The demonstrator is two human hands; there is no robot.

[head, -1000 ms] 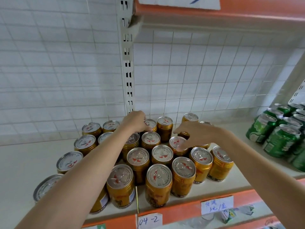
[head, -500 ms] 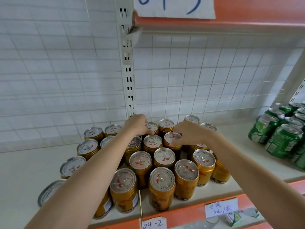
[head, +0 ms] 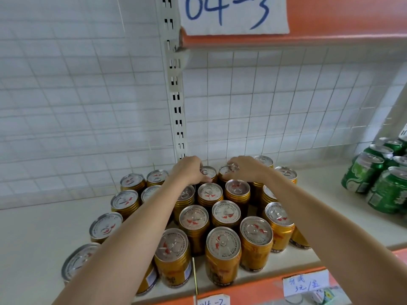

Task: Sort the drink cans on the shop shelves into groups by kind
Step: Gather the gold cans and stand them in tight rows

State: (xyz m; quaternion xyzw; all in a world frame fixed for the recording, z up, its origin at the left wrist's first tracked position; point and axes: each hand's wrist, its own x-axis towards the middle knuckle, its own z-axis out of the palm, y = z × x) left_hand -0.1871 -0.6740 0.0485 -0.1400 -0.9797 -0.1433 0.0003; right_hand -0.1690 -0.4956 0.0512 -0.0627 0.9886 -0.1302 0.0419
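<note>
Both arms reach to the back of the cream shelf (head: pixel 44 230), over a tight cluster of gold cans (head: pixel 222 254). I count about twenty-two gold cans with some part showing, all upright, packed in rough rows from the front lip back to the wire grid wall (head: pixel 286 102); a few are half hidden under the forearms, so the count is approximate.

The left hand (head: pixel 187 170) is curled over the rim of a back-row can (head: pixel 208 172), fingers bent round its top edge and gripping it. The right hand (head: pixel 246 168) is curled the same way over the neighbouring back-row can (head: pixel 226 171), fingertips pinching its rim. The two cans stand just beside each other near the slotted upright post (head: pixel 176 95).

Well apart on the right of the same shelf stands a group of green cans (head: pixel 374 179); six or so are visible, some leaning, the group cut off by the picture edge.

A paper label reading "04-3" (head: pixel 231 14) hangs on the orange shelf edge above. Two paper tags (head: pixel 306 282) sit on the orange front edge below.
</note>
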